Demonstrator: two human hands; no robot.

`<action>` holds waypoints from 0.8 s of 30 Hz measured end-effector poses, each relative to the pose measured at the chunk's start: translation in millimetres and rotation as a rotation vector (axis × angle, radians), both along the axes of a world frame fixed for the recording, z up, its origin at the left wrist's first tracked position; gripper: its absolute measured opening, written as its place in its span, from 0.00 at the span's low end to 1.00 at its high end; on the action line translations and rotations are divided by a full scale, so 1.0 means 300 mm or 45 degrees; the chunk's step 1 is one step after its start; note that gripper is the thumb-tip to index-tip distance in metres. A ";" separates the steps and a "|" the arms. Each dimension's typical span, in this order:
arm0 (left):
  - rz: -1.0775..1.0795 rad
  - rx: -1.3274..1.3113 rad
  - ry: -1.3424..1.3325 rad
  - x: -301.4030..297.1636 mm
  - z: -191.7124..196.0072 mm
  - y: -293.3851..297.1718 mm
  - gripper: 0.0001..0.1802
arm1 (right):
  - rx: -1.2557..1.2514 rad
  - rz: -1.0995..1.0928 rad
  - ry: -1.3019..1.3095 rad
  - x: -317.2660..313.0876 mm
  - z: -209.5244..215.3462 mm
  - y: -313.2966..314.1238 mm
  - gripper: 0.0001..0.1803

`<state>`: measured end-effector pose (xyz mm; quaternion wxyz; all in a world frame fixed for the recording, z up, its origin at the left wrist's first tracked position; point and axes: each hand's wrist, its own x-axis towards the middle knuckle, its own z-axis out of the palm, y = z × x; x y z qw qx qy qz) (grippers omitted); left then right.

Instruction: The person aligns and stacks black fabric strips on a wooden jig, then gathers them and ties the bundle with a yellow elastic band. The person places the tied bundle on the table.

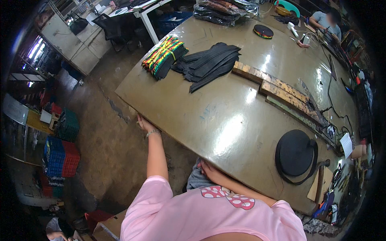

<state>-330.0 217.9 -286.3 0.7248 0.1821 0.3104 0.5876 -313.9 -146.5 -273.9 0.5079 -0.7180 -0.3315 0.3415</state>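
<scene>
My left hand [145, 124] is at the table's left edge. Its thumb and fingers show partly apart, some of them hidden by the tabletop, and I see nothing held. My right hand [206, 168] rests low against the near edge, beside grey cloth [196, 176] at my lap; its fingers look loosely stretched and hold nothing visible. Beyond both hands, a fan of black strips [211, 62] lies on the table [181, 106]. Left of those is a banded bundle of red, yellow, green and black patterned strips [163, 56].
A black webbing roll [295, 152] lies at right, near a hammer [320, 180]. Long worn bars [281, 90] cross the table. A small patterned roll [263, 31] and plastic-wrapped packs [225, 12] are farther back. Stacked crates [60, 156] stand on the floor; another person [327, 26] sits far right.
</scene>
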 end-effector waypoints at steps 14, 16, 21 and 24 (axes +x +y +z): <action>-0.177 0.687 0.653 -0.114 0.453 -0.353 0.15 | -0.116 0.773 -0.396 0.055 0.444 -0.106 0.19; -0.815 1.142 1.078 -0.072 0.589 -0.507 0.15 | 0.131 0.510 -0.319 0.114 0.577 -0.149 0.13; -1.731 2.017 0.904 0.082 0.764 -0.785 0.12 | 0.552 0.159 -1.619 0.229 0.804 -0.142 0.23; -1.629 2.210 0.645 0.136 0.827 -0.834 0.12 | 0.480 0.180 -1.442 0.283 0.817 -0.129 0.27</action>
